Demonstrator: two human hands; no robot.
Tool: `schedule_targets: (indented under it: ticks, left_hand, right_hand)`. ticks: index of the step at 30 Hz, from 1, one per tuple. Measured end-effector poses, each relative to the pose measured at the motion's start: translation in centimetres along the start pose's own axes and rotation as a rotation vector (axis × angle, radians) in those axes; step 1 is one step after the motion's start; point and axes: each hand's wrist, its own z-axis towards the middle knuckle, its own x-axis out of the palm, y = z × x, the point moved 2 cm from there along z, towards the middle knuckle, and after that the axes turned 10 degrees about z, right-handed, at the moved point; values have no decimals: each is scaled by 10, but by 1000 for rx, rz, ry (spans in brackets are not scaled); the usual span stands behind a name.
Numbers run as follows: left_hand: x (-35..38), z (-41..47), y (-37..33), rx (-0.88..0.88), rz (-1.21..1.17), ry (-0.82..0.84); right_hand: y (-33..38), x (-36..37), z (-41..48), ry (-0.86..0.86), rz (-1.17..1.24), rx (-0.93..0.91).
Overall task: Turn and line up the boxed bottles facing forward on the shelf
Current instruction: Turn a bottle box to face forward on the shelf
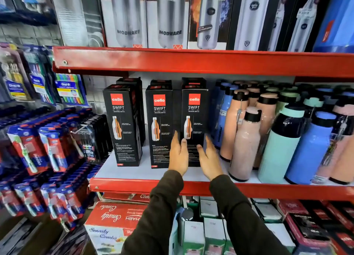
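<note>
Three black boxed bottles with red logos stand upright on the white middle shelf (134, 173), printed faces forward: the left box (124, 126), the middle box (159, 128) and the right box (194, 118). More black boxes stand behind them. My left hand (178, 155) lies flat against the right box's left side, fingers spread. My right hand (208, 159) sits at its lower right edge, thumb on the front face. Both hands bracket the box's base; fingers are not closed around it.
Loose pink, blue and mint bottles (247, 143) crowd the shelf just right of the boxes. A red shelf lip (191, 187) runs along the front; another red shelf (172, 61) above carries tall steel-bottle boxes. Toothbrush packs (47, 145) hang at the left.
</note>
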Motion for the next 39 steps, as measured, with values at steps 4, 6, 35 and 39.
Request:
schedule_targets:
  ticks: [4, 6, 35, 39]
  left_hand:
    - [0, 8, 10, -198, -81, 51]
    - [2, 9, 16, -244, -144, 67]
    - [10, 10, 21, 25, -127, -99]
    - [10, 14, 27, 12, -147, -75]
  right_hand:
    - [-5, 1, 3, -3, 28, 80]
    - [-10, 4, 3, -9, 44, 102]
    - [-8, -32, 14, -37, 113, -5]
    - [-16, -32, 14, 101, 135, 18]
